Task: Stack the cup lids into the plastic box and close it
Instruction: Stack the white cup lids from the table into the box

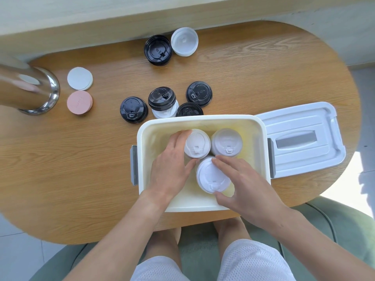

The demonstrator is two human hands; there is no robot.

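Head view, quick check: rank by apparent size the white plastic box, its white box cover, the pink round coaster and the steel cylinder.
1. White plastic box, nearest the camera, so only apparently largest.
2. White box cover with grey handle.
3. Steel cylinder, cut off by the frame edge, so unsure.
4. Pink round coaster, clearly smallest.

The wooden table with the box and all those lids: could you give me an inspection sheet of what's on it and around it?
Surface: oval wooden table, light grain.
Job's things: open cream plastic box holding three white cup lid stacks; its white box cover lies beside it on the right. Black cup lids and more white ones wait on the table behind the box.
Clutter: round white disc, round pink disc, shiny metal cylinder.
Hands: left hand grips the rear-left stack; right hand pinches the front stack.
Cables: nothing seen.
Surroundings: green seat cushion, pale wall ledge.
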